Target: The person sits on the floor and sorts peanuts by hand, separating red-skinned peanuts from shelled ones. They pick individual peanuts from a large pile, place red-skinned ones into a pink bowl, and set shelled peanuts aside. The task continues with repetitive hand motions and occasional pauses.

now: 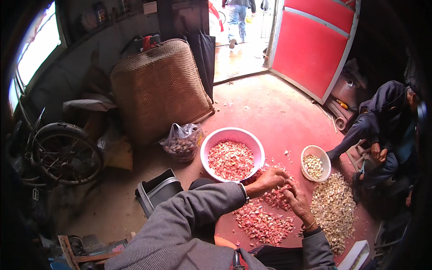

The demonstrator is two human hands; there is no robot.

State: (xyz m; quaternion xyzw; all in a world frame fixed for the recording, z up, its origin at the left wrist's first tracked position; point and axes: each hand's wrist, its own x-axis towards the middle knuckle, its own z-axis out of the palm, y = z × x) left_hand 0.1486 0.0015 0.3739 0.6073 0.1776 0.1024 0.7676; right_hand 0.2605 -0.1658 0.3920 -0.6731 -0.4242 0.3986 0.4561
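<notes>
My left hand [269, 179] and my right hand [296, 199] meet over a heap of reddish shelled nuts [265, 220] on the red floor. Both have their fingers pinched together around something small that I cannot make out. A pink bowl [211, 143] full of the same reddish nuts stands just beyond my left hand. To the right of my right hand spreads a pile of pale nuts in their shells [335, 209].
A small white basket [325, 158] holds pale nuts. A seated person [382, 130] is at the right. A plastic bag of nuts [182, 143], a woven basket [157, 87], a bicycle wheel [65, 153], a grey bin [157, 191] and a red door [315, 40] surround me.
</notes>
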